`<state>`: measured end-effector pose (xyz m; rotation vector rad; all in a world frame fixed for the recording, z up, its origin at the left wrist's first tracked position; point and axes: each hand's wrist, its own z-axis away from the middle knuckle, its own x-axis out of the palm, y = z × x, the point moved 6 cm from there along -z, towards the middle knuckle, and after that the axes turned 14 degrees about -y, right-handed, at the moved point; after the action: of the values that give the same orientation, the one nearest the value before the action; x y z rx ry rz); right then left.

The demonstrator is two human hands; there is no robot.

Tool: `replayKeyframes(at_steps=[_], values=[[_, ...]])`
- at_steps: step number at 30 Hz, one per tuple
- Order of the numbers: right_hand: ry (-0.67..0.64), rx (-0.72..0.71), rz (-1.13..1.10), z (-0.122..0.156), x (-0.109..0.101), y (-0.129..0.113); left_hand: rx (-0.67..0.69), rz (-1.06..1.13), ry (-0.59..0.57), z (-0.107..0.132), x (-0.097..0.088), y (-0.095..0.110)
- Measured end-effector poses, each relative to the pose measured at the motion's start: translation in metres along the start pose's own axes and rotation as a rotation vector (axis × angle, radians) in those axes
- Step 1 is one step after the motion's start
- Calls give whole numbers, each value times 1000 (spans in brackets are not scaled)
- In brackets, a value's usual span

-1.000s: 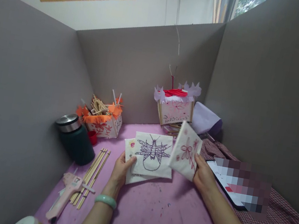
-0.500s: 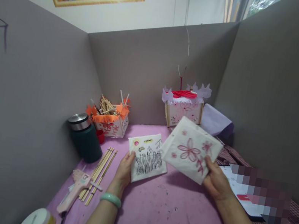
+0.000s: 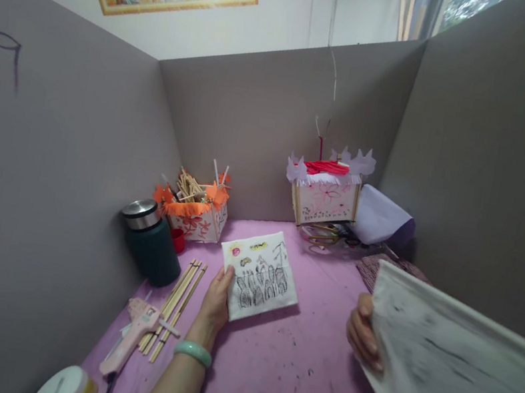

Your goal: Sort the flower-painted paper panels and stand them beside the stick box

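Observation:
My left hand (image 3: 216, 300), with a green bangle at the wrist, grips the left edge of a square white cloth panel (image 3: 259, 280) bearing a black line drawing and a small red sun. That panel is tilted above the pink-covered table. At the right, my right hand (image 3: 366, 337) is closed around the edge of a white drawn-on panel (image 3: 444, 377), which is close to the camera and blurred. Only its fingers show; the rest is behind the panel. Whether more than one panel is in that hand, I cannot tell.
Left of my arm lie a pink glue gun (image 3: 133, 336) and bamboo sticks (image 3: 177, 310). Behind them stand a dark green flask (image 3: 150, 248) and an orange-trimmed box (image 3: 197, 220). A lilac-trimmed box (image 3: 326, 201) sits at the back. Grey partitions (image 3: 275, 124) enclose the table (image 3: 269, 387).
My right hand has swung its panels rightward, closer to the camera, and turned them, so the red flower drawing is out of sight. The left hand stays almost in place with its panel.

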<state>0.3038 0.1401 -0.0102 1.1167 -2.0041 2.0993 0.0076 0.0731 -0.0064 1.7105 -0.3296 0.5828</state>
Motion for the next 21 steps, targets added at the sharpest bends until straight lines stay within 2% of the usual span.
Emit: replayKeyframes(at_steps=[4, 8, 10, 15, 17, 21], values=[[-108, 180, -20, -9, 16, 15, -2, 1, -40, 2, 6, 1], [46, 143, -18, -14, 20, 27, -31, 17, -119, 7, 19, -4], [69, 149, 3, -13, 22, 33, -59, 16, -190, 10, 25, -9], [-64, 251, 26, -10, 32, 45, -133, -63, -336, 17, 37, -18], [-59, 227, 67, -9, 34, 43, -109, -109, -376, 18, 42, -15], [66, 93, 213, -9, 32, 28, -77, -214, -411, 17, 50, -11]])
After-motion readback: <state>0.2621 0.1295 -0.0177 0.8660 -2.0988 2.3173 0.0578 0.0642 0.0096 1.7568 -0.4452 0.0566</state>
